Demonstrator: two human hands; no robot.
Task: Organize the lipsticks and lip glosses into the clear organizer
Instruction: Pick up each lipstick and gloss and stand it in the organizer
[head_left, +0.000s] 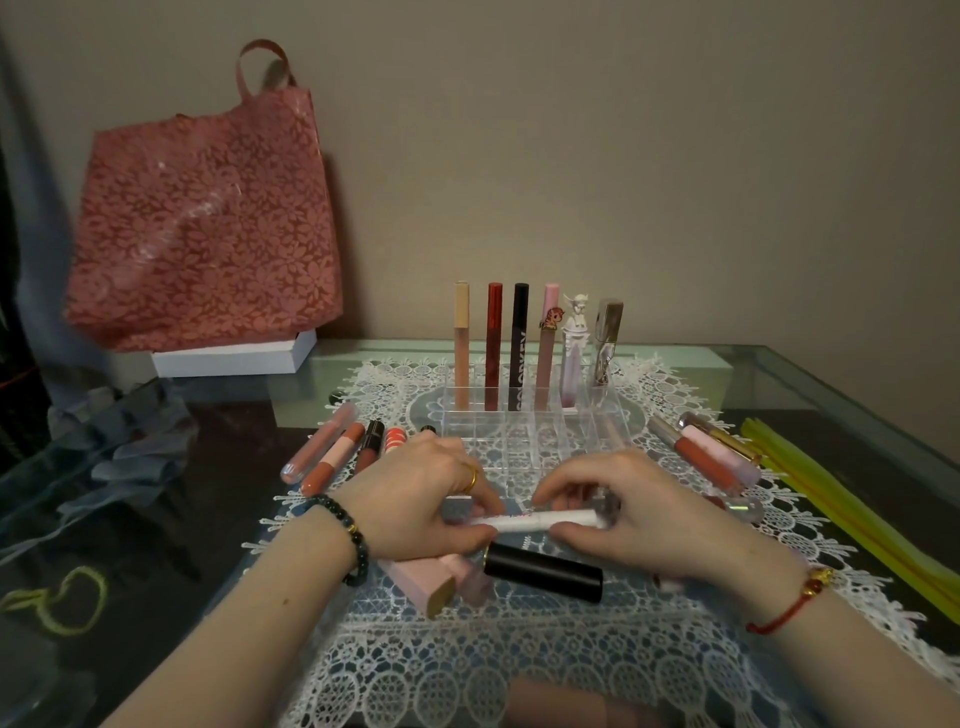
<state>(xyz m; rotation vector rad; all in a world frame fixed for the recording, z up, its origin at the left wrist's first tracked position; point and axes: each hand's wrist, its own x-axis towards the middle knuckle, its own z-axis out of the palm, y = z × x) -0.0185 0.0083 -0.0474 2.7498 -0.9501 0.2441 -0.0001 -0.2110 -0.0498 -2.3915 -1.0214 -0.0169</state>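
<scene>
While both hands pinch it, slim white tube lies over lace.

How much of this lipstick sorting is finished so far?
Done: six tubes stand in the clear organizer, in its back row. The left hand and right hand hold a white tube. Remaining: loose tubes on both sides, plus a black lipstick and pink tube in front.

Both hands grip one crosswise tube: the left hand pinches one end, the right hand the other. Beyond the hands, the organizer stands on a mat, with six upright tubes in its rear row. Loose tubes lie left of the left hand; further tubes lie right of the right hand. A lipstick case lies just nearer than the hands.
</scene>
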